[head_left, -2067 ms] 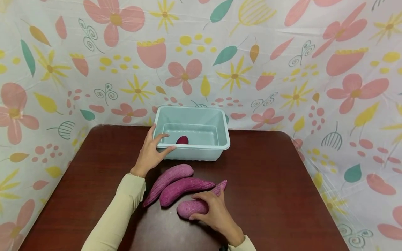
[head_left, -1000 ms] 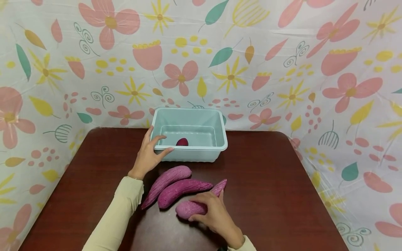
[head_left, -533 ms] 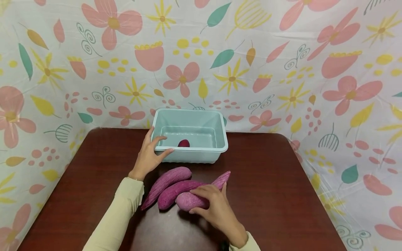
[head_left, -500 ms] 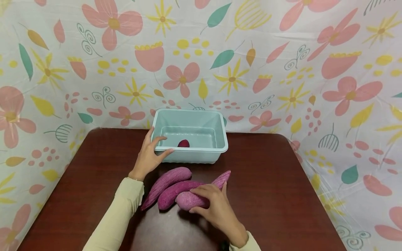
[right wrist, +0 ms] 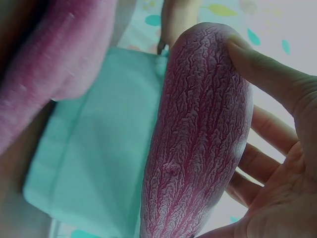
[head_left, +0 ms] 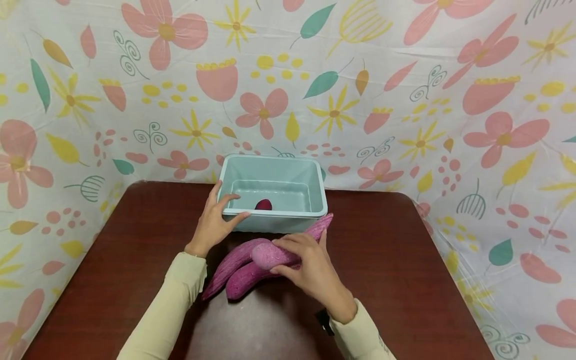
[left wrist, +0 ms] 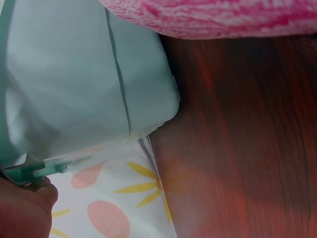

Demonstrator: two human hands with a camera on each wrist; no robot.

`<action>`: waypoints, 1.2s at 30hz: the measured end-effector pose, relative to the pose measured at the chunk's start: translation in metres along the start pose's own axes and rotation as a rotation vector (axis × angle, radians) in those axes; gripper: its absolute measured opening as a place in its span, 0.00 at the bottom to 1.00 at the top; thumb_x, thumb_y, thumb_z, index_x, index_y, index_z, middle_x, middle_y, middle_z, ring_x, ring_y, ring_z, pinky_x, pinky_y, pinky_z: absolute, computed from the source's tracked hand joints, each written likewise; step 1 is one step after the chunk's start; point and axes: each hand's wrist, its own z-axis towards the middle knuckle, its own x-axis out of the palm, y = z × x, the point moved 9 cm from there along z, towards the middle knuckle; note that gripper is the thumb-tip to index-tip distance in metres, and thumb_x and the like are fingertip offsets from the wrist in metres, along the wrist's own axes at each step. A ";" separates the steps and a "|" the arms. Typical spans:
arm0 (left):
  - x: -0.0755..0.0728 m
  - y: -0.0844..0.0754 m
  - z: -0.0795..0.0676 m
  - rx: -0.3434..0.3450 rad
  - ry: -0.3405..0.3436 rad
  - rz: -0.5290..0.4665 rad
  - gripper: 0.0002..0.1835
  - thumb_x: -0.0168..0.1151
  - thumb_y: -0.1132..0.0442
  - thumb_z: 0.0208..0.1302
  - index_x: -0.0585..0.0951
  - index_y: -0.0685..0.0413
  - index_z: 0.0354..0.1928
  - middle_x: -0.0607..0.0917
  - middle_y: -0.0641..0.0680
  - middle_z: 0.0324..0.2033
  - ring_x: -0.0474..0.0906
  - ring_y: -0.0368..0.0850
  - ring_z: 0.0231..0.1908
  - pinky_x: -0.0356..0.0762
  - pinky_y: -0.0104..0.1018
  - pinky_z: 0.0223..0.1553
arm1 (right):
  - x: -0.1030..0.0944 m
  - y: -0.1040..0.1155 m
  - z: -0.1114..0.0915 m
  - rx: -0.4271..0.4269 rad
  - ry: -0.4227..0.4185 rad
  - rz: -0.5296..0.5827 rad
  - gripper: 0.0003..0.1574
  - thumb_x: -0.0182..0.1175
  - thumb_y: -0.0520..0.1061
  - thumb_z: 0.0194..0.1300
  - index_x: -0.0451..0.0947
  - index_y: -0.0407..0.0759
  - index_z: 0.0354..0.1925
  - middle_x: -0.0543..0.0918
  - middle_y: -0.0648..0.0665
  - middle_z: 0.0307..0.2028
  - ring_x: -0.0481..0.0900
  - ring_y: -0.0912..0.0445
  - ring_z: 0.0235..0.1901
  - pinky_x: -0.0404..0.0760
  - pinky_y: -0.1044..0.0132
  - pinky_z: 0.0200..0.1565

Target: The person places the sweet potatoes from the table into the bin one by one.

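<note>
My right hand (head_left: 310,262) holds a long, tapering purple sweet potato (head_left: 269,256) between thumb and fingers, raised in front of the tub. Its wrinkled skin fills the middle of the right wrist view. Below it on the table lie two more, a lighter curved sweet potato (head_left: 230,265) and a deeper magenta sweet potato (head_left: 243,282), partly covered by the held one. At the front left corner of a pale blue plastic tub (head_left: 288,225), my left hand (head_left: 210,227) grips the rim, thumb along the front edge. A dark red rounded thing (head_left: 263,204) shows inside, its lower part hidden.
The dark brown wooden table (head_left: 382,260) has a glossy patch of reflected light at its front. Behind the tub and along both sides hangs a flowered sheet (head_left: 270,75). The tub stands near the table's back edge.
My right hand has lifted the sweet potato off the table and moved it forward, over the other two towards the tub. My left hand has stayed on the rim.
</note>
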 end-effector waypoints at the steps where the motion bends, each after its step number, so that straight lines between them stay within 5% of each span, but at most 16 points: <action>1: 0.000 0.000 0.000 -0.003 -0.001 0.001 0.31 0.68 0.36 0.60 0.79 0.42 0.61 0.46 0.54 0.81 0.51 0.61 0.78 0.74 0.67 0.58 | -0.002 0.001 0.004 -0.010 -0.008 -0.004 0.32 0.81 0.53 0.47 0.86 0.53 0.53 0.87 0.50 0.49 0.82 0.53 0.55 0.43 0.17 0.64; 17: 0.001 0.004 0.002 0.017 -0.004 0.020 0.29 0.68 0.39 0.62 0.79 0.43 0.61 0.46 0.55 0.81 0.51 0.62 0.78 0.76 0.66 0.54 | -0.011 -0.011 0.076 -0.030 -0.059 -0.030 0.31 0.79 0.54 0.51 0.85 0.52 0.55 0.88 0.48 0.50 0.82 0.50 0.56 0.44 0.16 0.64; 28: 0.002 0.004 0.001 0.009 0.004 0.017 0.29 0.67 0.36 0.61 0.79 0.42 0.60 0.46 0.55 0.81 0.50 0.62 0.78 0.76 0.66 0.55 | 0.026 -0.045 0.132 0.109 0.041 0.023 0.32 0.77 0.56 0.54 0.84 0.52 0.57 0.87 0.47 0.54 0.79 0.47 0.62 0.43 0.17 0.64; 31: 0.002 0.004 0.000 0.009 0.005 0.016 0.29 0.68 0.37 0.61 0.79 0.42 0.60 0.46 0.55 0.81 0.50 0.62 0.78 0.77 0.65 0.54 | 0.039 -0.052 0.145 0.123 0.062 0.049 0.32 0.77 0.54 0.55 0.84 0.49 0.57 0.88 0.45 0.54 0.81 0.47 0.60 0.60 0.29 0.69; 36: 0.003 0.003 0.001 0.014 0.000 0.015 0.29 0.68 0.38 0.61 0.79 0.43 0.60 0.47 0.56 0.81 0.50 0.62 0.78 0.77 0.65 0.53 | 0.051 -0.061 0.160 0.113 0.049 0.090 0.24 0.74 0.48 0.60 0.85 0.41 0.53 0.89 0.41 0.49 0.85 0.46 0.54 0.80 0.52 0.57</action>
